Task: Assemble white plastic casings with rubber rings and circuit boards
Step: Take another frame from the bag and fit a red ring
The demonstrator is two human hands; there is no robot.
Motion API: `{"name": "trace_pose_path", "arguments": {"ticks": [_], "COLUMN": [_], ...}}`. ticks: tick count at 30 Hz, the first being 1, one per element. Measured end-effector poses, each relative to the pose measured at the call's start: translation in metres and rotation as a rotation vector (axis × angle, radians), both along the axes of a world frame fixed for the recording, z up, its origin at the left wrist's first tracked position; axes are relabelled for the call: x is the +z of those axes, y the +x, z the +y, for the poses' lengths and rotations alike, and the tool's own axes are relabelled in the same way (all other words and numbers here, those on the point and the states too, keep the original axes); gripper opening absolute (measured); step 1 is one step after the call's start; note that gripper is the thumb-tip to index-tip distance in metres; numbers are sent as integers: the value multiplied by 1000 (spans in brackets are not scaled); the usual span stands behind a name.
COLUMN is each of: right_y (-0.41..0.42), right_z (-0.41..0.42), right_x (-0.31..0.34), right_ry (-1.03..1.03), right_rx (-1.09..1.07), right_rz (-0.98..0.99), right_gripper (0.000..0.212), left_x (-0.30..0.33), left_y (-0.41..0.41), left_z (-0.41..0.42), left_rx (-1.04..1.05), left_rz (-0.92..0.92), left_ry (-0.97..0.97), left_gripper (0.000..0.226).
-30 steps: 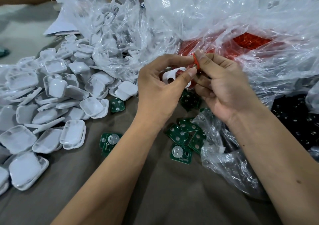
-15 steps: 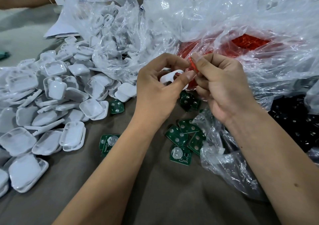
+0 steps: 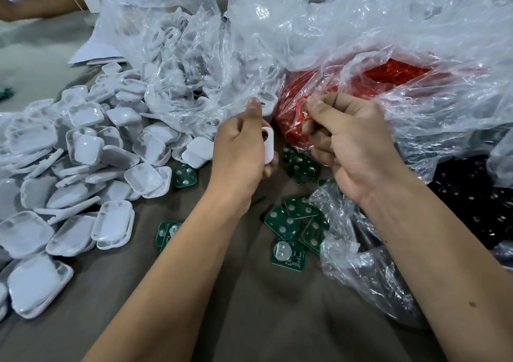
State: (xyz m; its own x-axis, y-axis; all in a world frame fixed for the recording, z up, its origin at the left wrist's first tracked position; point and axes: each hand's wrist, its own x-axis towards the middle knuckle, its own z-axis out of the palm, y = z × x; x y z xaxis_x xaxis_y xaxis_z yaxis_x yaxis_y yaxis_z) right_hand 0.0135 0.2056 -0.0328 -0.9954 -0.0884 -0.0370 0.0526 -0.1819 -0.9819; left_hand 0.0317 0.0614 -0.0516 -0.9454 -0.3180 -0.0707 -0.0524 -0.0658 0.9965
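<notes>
Head: thin red rubber ring [image 3: 302,108].

Nothing readable here: no print, label or number legible on casings, boards or bags.

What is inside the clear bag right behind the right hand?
The clear bag holds a mass of red rubber rings. The right hand pinches one ring at its mouth. Crinkled plastic hides the bag's depth and bottom.
</notes>
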Motion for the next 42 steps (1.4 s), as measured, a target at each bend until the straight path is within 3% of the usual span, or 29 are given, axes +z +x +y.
{"name": "trace_pose_path", "arguments": {"ticks": [5,7,10,13,19,23,26,34,42], "right_y": [0,-1,0,-1,-5,-3,-4,0,1], "right_z": [0,-1,-2,-3,-5,-7,-6,-11,-12], "right_x": [-3,-3,-4,-6,-12,-12,-12,-14,-15], "right_ry": [31,23,41,60,289,378,441,724,871], "right_rx": [-7,-12,-25,-44,-131,-171,-191,-224,-275], "right_rz": [-6,-6,35,109,199,240,293,513,668], "right_gripper": [17,15,17,17,11,13,12,11,6], "left_x": [8,6,0,-3,-2,-1,0,1,1], "left_y": [0,-1,-2,0,4,4,4,5,8], "left_z": [-1,-2,-1,-1,0,2,1,0,8], "left_rx": [-6,3,-4,19,-31,-43,-23,-22,-36], "left_rz": [-55,-40,12,49,19,-3,-9,-59,2], "left_ry": [466,412,97,-15,180,193,185,387,291], "left_gripper": [5,6,9,13,23,23,18,8,8]}}
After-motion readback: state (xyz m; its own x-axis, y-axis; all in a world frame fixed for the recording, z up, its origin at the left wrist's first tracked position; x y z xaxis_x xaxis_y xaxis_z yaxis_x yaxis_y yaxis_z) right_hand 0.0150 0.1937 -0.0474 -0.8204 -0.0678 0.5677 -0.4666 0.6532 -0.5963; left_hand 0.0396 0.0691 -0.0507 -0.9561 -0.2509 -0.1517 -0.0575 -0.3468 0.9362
